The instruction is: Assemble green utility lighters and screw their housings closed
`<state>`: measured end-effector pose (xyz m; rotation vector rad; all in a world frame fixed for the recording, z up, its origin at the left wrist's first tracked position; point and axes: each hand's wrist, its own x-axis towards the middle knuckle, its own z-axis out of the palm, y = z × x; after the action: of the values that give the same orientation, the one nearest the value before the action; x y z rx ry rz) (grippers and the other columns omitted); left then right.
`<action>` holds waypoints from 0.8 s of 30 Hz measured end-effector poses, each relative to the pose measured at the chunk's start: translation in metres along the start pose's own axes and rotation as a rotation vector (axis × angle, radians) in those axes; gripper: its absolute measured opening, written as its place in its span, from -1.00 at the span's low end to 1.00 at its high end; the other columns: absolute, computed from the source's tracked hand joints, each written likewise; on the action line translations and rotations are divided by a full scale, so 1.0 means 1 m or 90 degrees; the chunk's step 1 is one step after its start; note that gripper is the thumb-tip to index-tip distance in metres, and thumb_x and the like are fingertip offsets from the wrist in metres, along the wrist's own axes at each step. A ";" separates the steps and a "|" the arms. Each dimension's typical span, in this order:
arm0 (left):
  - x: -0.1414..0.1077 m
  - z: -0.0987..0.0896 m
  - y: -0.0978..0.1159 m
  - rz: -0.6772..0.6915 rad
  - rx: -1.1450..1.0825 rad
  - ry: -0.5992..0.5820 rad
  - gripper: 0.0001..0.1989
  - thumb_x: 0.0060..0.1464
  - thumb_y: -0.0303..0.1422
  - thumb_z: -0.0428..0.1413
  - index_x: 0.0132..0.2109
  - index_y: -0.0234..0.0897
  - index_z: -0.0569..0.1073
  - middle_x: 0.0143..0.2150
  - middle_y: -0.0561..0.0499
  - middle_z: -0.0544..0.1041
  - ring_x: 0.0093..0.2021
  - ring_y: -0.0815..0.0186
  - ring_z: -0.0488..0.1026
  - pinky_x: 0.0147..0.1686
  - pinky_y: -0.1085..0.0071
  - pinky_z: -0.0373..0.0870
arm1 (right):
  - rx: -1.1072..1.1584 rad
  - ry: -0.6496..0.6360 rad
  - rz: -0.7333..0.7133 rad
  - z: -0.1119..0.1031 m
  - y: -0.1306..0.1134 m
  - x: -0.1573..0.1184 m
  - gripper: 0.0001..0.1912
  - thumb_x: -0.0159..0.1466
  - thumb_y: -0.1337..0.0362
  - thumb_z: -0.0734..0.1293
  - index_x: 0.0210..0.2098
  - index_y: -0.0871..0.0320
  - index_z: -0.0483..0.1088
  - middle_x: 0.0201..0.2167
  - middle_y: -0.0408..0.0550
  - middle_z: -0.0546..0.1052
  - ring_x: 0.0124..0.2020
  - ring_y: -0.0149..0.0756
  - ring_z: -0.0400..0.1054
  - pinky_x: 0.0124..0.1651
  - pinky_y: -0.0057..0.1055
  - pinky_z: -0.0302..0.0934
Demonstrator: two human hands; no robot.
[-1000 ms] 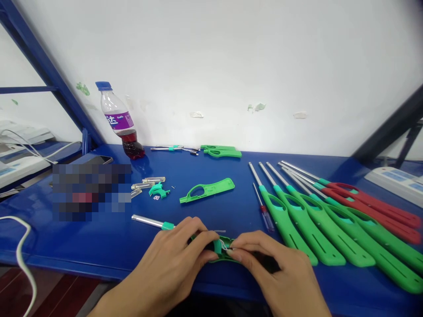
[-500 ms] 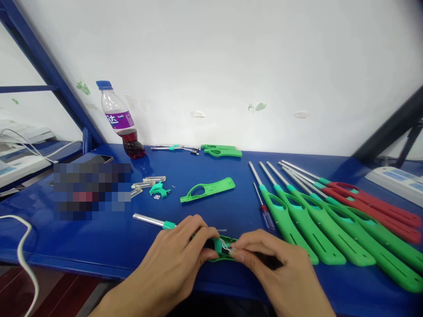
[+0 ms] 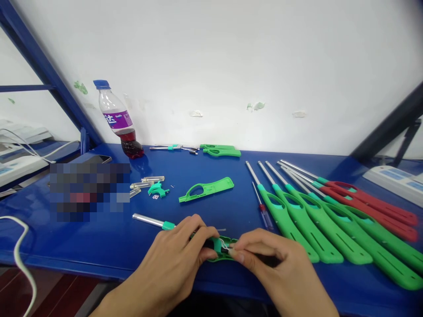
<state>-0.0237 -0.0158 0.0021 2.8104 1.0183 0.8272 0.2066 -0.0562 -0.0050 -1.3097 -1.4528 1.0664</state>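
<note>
An opened long-nose lighter (image 3: pixel 169 225) lies at the table's front edge, its metal tube pointing left. Its green half shell holds teal parts, white wires and a black piece, partly hidden by my fingers. My left hand (image 3: pixel 180 251) is closed around the shell, thumb pressed inside it. My right hand (image 3: pixel 269 257) pinches at the inner parts near the wires; what exactly sits between its fingertips is hidden. Behind them lies a loose green half shell (image 3: pixel 211 189). To its left are a teal trigger (image 3: pixel 158 190) and several clear fuel tanks (image 3: pixel 142 185).
Several green lighters (image 3: pixel 291 224) and red lighters (image 3: pixel 370 207) lie fanned at the right, beside a screwdriver (image 3: pixel 264 215). More shells (image 3: pixel 221 150) and tubes (image 3: pixel 165 148) lie along the wall. A drink bottle (image 3: pixel 119 121) stands back left, near a phone (image 3: pixel 99 159).
Both hands keep their places on the lighter, with only slight finger movement of the right hand. The view has shifted a little.
</note>
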 end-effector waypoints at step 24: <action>0.004 -0.003 0.003 0.031 -0.013 0.036 -0.72 0.60 -0.30 -0.10 0.14 -0.19 0.50 -0.16 0.01 0.57 -0.33 0.31 0.57 -0.48 0.43 0.45 | -0.069 0.010 -0.053 0.000 0.001 -0.001 -0.82 0.41 0.16 0.43 -0.32 -0.04 0.64 -0.33 -0.29 0.71 -0.29 -0.42 0.64 -0.18 -0.72 0.41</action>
<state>-0.0208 -0.0160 0.0067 2.8205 0.9467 0.9220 0.2069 -0.0567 -0.0062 -1.3185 -1.5570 0.9325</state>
